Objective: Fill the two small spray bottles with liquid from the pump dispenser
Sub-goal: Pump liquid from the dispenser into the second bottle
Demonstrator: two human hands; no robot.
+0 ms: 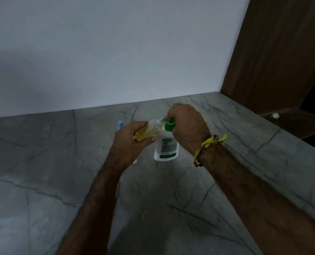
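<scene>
My left hand (132,140) grips a small clear spray bottle (149,132), tilted with its open neck against the green pump nozzle. Yellow liquid fills much of it. My right hand (187,124) is curled over the green pump head (168,125) of the white pump dispenser (166,148), which stands upright on the grey stone counter (42,162). A second small bottle with a blue cap (120,124) stands behind my left hand, mostly hidden. A small white piece (135,161), perhaps a spray cap, lies on the counter below my left wrist.
A pale wall runs along the back of the counter. A brown wooden panel (274,52) rises at the right, with a dark gap beyond the counter's right edge.
</scene>
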